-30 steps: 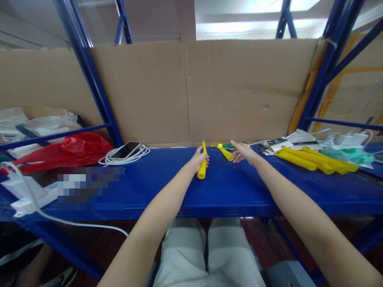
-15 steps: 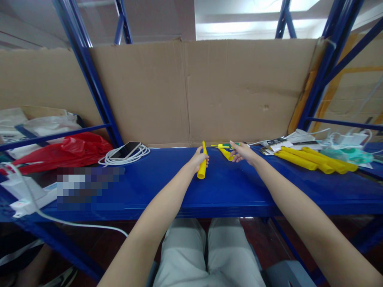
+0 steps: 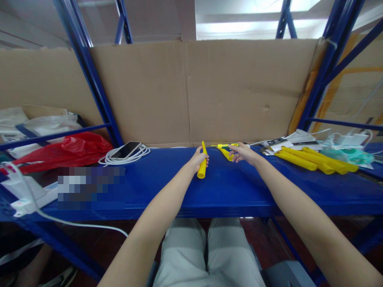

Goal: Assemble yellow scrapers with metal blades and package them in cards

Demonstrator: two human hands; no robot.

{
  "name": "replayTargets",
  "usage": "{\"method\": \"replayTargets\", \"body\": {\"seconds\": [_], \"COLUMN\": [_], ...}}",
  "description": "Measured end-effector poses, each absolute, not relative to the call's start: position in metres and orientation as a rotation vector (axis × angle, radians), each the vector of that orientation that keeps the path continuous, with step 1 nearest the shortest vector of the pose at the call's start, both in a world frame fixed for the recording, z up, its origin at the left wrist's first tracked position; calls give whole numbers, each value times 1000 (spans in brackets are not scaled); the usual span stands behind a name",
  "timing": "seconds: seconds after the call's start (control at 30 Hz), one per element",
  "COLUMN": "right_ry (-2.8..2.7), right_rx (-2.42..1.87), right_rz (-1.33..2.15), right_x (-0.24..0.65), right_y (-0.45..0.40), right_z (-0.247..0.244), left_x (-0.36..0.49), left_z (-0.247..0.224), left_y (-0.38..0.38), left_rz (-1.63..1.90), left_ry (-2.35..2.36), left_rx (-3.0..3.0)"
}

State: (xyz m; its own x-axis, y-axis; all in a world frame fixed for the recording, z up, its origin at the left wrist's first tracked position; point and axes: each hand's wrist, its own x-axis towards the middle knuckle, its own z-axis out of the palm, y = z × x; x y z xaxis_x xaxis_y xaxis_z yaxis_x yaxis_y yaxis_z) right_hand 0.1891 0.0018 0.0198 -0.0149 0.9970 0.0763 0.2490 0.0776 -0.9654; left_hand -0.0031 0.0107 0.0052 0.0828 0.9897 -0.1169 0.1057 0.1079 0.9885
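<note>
Since the frame a second ago, the right hand's (image 3: 244,152) thumb shifts down towards the slim yellow-and-green tool (image 3: 224,146), whose handle shows more yellow, while the left hand (image 3: 198,158) stays put. From the head view, the left fingers wrap around the yellow, plastic-looking tapered tube (image 3: 201,171), above the blue metal shelf (image 3: 167,181) and in front of the brown cardboard panel (image 3: 149,95). The right fingers are half curled at the tool's handle; whether they grip it, I cannot tell. The tool lies across the top of a yellow flared piece (image 3: 226,154), so a low fingertip could snag or nudge that piece, and a grasp only at the handle's end could let the tip swing or drop. Too tight a squeeze might dent the tube if its wall is thin; too loose a hold might let it slip or twist
</note>
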Motion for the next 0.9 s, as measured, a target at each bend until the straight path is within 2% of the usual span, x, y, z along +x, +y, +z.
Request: {"method": "replayTargets", "body": {"seconds": [0.17,0.33,0.7,0.9], "right_ry": [-1446,-1504,-1393,-1392], "right_rx": [-1231,-1348,-1507,-1459], "right_rz": [872,696,645,758], "right_x": [188,189,189,189], "right_y": [4,4,1,5], "right_z": [21,22,23,21], "left_x": [-3,-2,-1,0], "left_z": [4,4,6,7], "left_y": [12,10,8,6], "left_rz": [1008,998,986,989], "left_ry": [1260,1246,1265,1266], "left_rx": [1244,1254,1267,1262]}}
